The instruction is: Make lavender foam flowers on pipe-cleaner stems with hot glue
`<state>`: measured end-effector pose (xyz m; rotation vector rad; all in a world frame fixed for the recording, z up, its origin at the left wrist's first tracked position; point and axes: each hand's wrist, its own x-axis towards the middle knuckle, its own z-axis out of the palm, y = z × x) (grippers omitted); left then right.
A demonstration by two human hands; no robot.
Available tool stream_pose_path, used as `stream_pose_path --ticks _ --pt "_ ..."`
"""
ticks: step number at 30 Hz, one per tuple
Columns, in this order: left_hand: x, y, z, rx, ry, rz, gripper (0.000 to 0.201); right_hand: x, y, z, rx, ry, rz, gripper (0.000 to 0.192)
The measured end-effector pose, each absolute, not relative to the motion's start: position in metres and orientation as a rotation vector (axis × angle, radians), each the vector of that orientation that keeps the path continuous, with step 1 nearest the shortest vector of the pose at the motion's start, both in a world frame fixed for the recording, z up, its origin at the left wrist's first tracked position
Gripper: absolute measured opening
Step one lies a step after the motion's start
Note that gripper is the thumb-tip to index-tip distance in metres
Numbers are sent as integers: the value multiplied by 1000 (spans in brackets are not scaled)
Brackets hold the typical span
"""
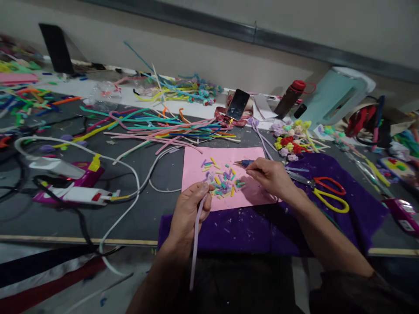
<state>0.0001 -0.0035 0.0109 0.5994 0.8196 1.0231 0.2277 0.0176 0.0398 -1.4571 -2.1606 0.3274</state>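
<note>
My left hand (pixel 193 207) is closed on a lilac pipe cleaner (pixel 195 244), whose long stem hangs below the fingers. A small pale purple tuft (pixel 209 176) tops it at my fingertips. My right hand (pixel 266 174) grips a dark blue pen-like tool (pixel 246 163) with a thin metal tip pointing left. Both hands are over a pink sheet (pixel 255 196). Short cut pieces of pipe cleaner (pixel 225 182) in yellow, purple and teal lie scattered on it. Right of my right hand, scissors (pixel 330 196) with red and yellow handles rest on a purple cloth (pixel 356 209).
Long pipe cleaners (pixel 170 126) are heaped behind the sheet. Pipe-cleaner flowers (pixel 290 139) lie at back right, near a phone (pixel 238 104), a bottle (pixel 290 99) and a pale teal container (pixel 340 96). Power strips (pixel 75 187) and a looping white cable (pixel 134 174) occupy the left.
</note>
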Motion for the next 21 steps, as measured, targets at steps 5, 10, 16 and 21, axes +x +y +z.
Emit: stream_pose_path --ticks 5,10,16,21 --pt "-1 -3 13 570 816 998 16 226 27 35 -1392 -2222 333 15" --pt "0 -4 12 561 820 968 16 220 22 31 -1371 -2265 434 15" --pt "1 -4 12 574 809 951 16 201 20 22 -1524 -2400 355 19" --pt "0 -5 11 575 786 937 16 188 21 20 -1700 -2479 232 21"
